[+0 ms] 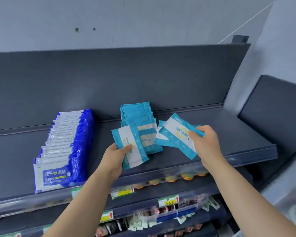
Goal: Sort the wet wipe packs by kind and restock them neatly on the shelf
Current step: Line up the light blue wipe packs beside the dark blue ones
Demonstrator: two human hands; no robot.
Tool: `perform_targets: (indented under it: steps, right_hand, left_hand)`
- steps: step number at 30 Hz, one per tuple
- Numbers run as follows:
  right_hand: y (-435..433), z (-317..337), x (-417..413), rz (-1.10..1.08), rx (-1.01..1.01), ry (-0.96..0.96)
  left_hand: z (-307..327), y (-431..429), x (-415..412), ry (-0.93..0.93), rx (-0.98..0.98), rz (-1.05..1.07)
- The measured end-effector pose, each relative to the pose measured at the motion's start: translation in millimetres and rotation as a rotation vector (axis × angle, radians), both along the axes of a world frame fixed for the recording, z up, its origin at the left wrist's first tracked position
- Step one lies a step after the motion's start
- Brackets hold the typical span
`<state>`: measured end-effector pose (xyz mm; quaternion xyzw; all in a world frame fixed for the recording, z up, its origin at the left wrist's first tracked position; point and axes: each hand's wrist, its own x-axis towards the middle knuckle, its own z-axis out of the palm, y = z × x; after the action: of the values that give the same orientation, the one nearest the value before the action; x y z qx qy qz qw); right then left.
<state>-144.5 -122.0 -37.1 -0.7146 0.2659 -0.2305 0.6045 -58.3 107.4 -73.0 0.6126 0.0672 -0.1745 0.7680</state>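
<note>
Head camera looked down on the dark shelf (pixel 229 134), where a long row of blue alcohol wipe packs (pixel 63 151) stood well left of both hands. A teal pack stack (pixel 140 117) lay between the hands, just beyond the left one. The right hand (pixel 206 142) pinched a tilted teal pack (pixel 176 134) by its end; the left hand (pixel 115 157) gripped a second teal pack (pixel 133 151), thumb across its face.

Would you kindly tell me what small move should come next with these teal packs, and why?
Probably lay the teal pack in the left hand onto the front of the teal row behind it, squared up; the right hand holds more teal packs, and the blue alcohol wipes already stand separately.
</note>
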Motion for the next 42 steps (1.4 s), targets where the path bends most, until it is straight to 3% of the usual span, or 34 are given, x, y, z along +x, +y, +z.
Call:
perform_targets:
  steps: [5,9,15,21,24,27,31,38,42]
  right_hand:
    - [-1,-14,30,0.065,-0.005,0.107]
    - [4,-27,46,0.127,-0.068,0.256]
    - [-3,-34,55,0.123,-0.024,0.295]
    - [-18,-20,61,0.143,0.045,0.203]
    - [-32,-5,64,0.121,0.09,0.116]
    - [-45,6,65,0.13,0.108,0.078]
    - [-50,4,71,0.244,0.142,0.107]
    - [-36,-16,82,0.438,0.176,0.211]
    - [-25,-28,86,0.488,0.107,0.273]
  left_hand:
    - [-15,-5,22,-0.109,0.311,0.041]
    - [-12,3,23,-0.245,0.557,-0.06]
    - [2,24,36,-0.274,0.532,-0.135]
    - [16,28,38,-0.232,0.351,-0.31]
    - [27,17,43,-0.297,0.406,-0.333]
    - [26,1,56,-0.357,0.625,-0.33]
    - [9,-14,59,-0.429,0.797,-0.101]
    - [-7,-5,39,-0.317,0.529,0.046]
    - [-12,-2,30,-0.354,0.666,0.163]
